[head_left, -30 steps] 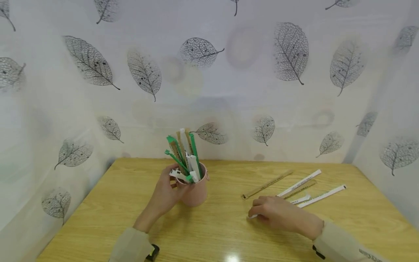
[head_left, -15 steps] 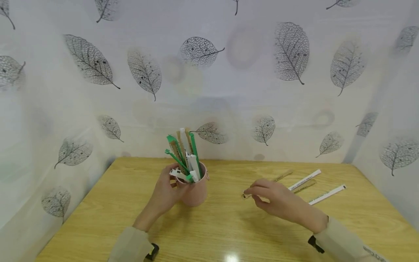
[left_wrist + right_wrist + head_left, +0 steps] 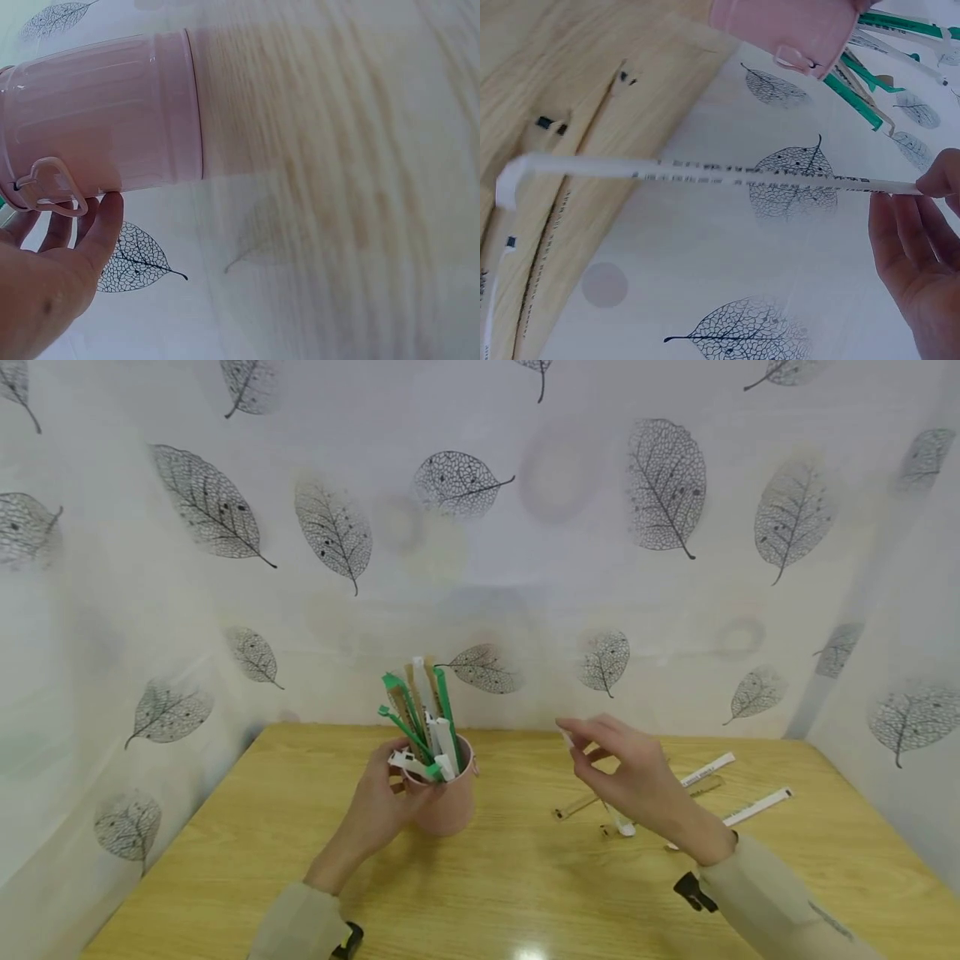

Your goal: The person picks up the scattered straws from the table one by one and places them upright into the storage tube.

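Note:
My left hand point(image 3: 382, 806) grips the rim side of a small pink metal bucket point(image 3: 448, 810), which stands upright on the table. Paper-wrapped straws point(image 3: 427, 710) in green, white and brown lean out of its top. In the left wrist view the fingers point(image 3: 105, 229) lie against the bucket beside its little loop handle. To the right, raised over the table, my right hand point(image 3: 630, 768) pinches one end of a white wrapped straw point(image 3: 727, 171) between thumb and fingertips. This straw slants down, its folded far end near the table, with printed lettering along it.
Several more wrapped straws lie on the wooden table point(image 3: 510, 893) under and beside the right hand, among them a brown one point(image 3: 576, 806) and a white one point(image 3: 757, 807). A leaf-patterned cloth point(image 3: 517, 568) hangs behind and at both sides.
My right hand has risen from the table and moved away from me, lifting a white straw by one end. The left hand and bucket stay where they were.

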`<state>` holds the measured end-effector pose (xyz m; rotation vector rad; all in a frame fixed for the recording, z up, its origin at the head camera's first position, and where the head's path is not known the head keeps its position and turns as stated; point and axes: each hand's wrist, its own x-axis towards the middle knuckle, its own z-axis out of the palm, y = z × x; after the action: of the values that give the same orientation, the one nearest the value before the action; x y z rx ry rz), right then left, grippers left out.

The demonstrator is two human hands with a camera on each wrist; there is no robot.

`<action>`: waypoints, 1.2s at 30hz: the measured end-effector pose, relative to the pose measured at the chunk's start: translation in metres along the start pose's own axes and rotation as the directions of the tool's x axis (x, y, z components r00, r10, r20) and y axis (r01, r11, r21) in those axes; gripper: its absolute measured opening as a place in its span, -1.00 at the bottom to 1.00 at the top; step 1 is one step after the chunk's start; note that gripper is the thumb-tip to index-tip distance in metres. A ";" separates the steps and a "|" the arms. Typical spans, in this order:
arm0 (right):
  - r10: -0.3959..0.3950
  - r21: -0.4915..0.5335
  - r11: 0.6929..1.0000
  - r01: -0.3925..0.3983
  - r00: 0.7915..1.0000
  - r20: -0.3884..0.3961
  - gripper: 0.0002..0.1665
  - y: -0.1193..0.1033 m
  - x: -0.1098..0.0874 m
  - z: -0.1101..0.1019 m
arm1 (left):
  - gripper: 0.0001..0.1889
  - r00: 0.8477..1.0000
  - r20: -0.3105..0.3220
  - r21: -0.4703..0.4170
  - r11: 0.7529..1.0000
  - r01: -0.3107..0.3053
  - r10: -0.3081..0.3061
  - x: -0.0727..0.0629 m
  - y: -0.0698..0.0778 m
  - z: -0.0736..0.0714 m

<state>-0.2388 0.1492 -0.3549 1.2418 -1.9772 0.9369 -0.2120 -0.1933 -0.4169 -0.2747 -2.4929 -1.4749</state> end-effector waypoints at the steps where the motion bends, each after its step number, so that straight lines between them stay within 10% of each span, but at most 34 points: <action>1: 0.010 0.002 1.000 -0.010 1.000 -0.011 -0.36 0.000 0.002 0.001 | -0.20 1.000 -0.001 0.001 1.000 0.000 0.000 0.000 0.000 0.000; 36: 0.036 0.219 0.975 0.037 0.947 -0.319 -0.61 -0.010 0.118 0.031 | -0.21 1.000 0.001 -0.002 1.000 0.005 -0.005 0.001 -0.001 0.000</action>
<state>-0.2768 0.0640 -0.2763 1.1218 -1.6496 1.3008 -0.2134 -0.1938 -0.4174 -0.2697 -2.4951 -1.4791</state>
